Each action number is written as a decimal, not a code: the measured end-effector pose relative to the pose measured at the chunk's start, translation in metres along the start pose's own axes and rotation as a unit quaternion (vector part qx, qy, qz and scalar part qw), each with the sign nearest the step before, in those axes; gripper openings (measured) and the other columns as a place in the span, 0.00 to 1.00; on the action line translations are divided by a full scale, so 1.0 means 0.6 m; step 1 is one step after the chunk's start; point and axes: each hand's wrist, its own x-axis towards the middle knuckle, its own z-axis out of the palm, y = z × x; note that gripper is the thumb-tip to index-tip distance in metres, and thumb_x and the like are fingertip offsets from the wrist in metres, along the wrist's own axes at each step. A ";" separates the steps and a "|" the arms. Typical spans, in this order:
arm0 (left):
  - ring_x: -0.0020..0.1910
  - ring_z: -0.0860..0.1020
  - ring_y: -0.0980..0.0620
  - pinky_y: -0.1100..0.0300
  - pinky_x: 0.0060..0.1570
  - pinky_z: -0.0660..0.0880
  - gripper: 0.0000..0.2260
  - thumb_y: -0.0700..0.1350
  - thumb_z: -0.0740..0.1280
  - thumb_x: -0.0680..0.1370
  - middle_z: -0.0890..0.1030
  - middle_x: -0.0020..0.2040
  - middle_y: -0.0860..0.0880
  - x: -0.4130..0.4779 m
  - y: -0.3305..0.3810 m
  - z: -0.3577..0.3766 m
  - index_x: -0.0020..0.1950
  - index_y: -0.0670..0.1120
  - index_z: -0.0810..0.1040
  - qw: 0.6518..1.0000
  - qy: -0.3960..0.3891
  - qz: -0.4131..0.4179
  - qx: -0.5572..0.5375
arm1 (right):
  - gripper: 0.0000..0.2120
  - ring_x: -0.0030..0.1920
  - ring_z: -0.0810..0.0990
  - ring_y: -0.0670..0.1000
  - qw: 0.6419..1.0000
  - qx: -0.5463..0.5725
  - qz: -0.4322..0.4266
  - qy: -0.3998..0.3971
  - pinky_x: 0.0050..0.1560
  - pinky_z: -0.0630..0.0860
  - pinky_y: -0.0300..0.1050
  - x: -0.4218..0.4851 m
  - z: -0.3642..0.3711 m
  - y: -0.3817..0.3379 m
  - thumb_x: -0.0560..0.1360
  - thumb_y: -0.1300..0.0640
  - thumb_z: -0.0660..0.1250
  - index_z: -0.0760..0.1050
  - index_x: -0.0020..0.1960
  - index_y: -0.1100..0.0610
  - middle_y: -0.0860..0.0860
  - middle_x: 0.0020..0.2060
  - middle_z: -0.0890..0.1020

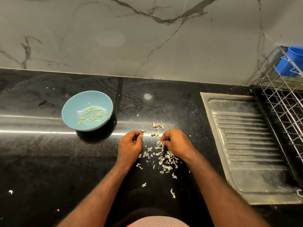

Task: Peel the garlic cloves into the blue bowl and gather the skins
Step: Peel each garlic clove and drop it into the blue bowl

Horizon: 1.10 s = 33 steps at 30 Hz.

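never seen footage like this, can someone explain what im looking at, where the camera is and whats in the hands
There is no machine: these are a person's two bare hands, filmed by one wide-angle camera worn on the head, looking down. On the black countertop stands a blue bowl holding peeled garlic cloves. A few more cloves lie beyond the hands, and loose skins are scattered between them. The right hand pinches some skins. The left hand is curled and seems to pinch a small clove, mostly hidden. At right: a steel drainboard, a wire rack, a blue cup.
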 end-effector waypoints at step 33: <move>0.30 0.76 0.55 0.67 0.30 0.72 0.05 0.35 0.68 0.77 0.80 0.33 0.46 -0.047 0.203 -0.041 0.42 0.38 0.82 0.914 -0.127 -0.132 -0.363 | 0.06 0.40 0.85 0.47 0.912 0.366 -0.129 0.134 0.44 0.81 0.39 -0.149 -0.090 -0.080 0.76 0.61 0.72 0.83 0.50 0.51 0.47 0.41 0.86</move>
